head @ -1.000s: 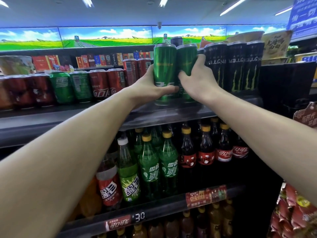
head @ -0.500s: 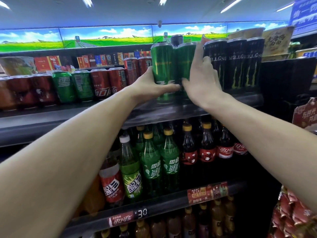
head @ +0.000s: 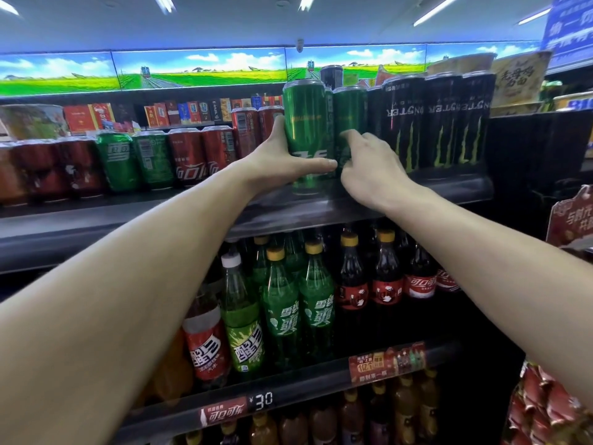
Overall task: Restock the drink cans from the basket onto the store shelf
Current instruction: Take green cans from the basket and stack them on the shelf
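Your left hand point(head: 282, 159) is gripping the front can point(head: 305, 136), steadying it; your right hand point(head: 369, 168), fingers curled, is nudging the can point(head: 350, 114) behind into line.

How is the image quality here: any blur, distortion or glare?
Head view: wide-angle bending bows the top shelf; red cans at far left are smeared; the tall green can in the left hand is sharp, with a soft sheen; ceiling strip lights are blown out.
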A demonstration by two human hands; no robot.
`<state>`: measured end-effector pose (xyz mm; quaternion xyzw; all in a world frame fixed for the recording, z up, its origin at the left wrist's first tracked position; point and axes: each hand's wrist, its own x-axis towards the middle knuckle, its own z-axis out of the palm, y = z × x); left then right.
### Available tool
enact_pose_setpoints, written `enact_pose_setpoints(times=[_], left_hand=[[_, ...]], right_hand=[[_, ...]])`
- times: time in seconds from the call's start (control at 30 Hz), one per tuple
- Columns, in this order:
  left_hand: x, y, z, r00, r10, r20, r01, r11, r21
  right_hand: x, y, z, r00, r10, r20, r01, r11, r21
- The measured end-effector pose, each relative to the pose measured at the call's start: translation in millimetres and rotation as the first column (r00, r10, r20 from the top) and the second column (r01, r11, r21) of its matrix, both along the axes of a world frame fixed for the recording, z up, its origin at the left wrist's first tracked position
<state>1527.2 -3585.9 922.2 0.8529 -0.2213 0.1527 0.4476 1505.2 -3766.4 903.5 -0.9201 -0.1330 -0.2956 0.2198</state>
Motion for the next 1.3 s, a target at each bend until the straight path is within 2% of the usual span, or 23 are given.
enact_pose_setpoints(times=[0.1,0.17,0.27,0.5,0.6,0.8,0.9,1.0,1.07,1.17,1.2,1.23,1.3], left_hand=[[-1.2,-1.5,-1.2,0.997,0.012,0.07,-0.011,1.0,-0.018],[-1.6,-2.2,-1.1,0.996,0.022,0.085,-0.021,1.0,-0.008],[-2.1,-2.1,-1.0,0.996,0.055,0.067,-0.055,0.998,0.007],[-0.4,-1.6,0.1,0.998,0.067,0.017,-0.067,0.998,0.004],[-2.7,-2.0,2.6,0.999,0.035,-0.017,-0.035,0.998,-0.051],[-6.7,-1.9,9.6,0.99,0.021,-0.14,-0.013,0.998,0.056],[-6.0,-6.1,7.8,0.989,0.04,-0.143,-0.026,0.995,0.098],[-2.3,-8.7,6.0,0.995,0.067,-0.079,-0.055,0.988,0.144],[-0.5,-10.6,4.3,0.995,0.091,-0.031,-0.085,0.983,0.162],[-1.7,-14.7,0.9,0.992,0.118,0.05,-0.124,0.984,0.131],[-3.0,-16.5,0.1,0.987,0.145,0.066,-0.152,0.98,0.13],[-3.9,-17.4,-0.7,0.978,0.187,0.09,-0.199,0.969,0.149],[-6.7,-19.5,-2.5,0.947,0.275,0.166,-0.304,0.934,0.187]], right_hand=[[-5.7,1.4,5.2,0.996,0.065,-0.055,-0.062,0.997,0.047],[-8.3,1.1,1.6,0.993,0.12,-0.01,-0.118,0.99,0.082],[-9.1,0.5,-4.1,0.991,0.132,0.017,-0.132,0.99,0.046],[-12.9,0.1,2.0,0.991,0.122,-0.057,-0.122,0.993,0.008],[-10.7,0.0,-1.0,0.993,0.118,-0.029,-0.115,0.989,0.097],[-16.4,-1.2,-10.2,0.963,0.262,0.066,-0.27,0.934,0.235],[-20.1,-1.0,-11.9,0.947,0.317,0.056,-0.321,0.918,0.234],[-17.9,-0.7,-12.2,0.939,0.338,0.055,-0.339,0.897,0.284],[-14.5,-0.4,-9.1,0.928,0.368,0.056,-0.364,0.864,0.349],[-12.1,-1.7,1.5,0.884,0.442,0.153,-0.448,0.705,0.55],[-13.7,-0.9,6.3,0.888,0.416,0.197,-0.45,0.696,0.559],[-15.5,0.9,10.4,0.901,0.358,0.244,-0.433,0.735,0.522],[-18.5,5.5,15.9,0.899,0.253,0.358,-0.374,0.869,0.326]])
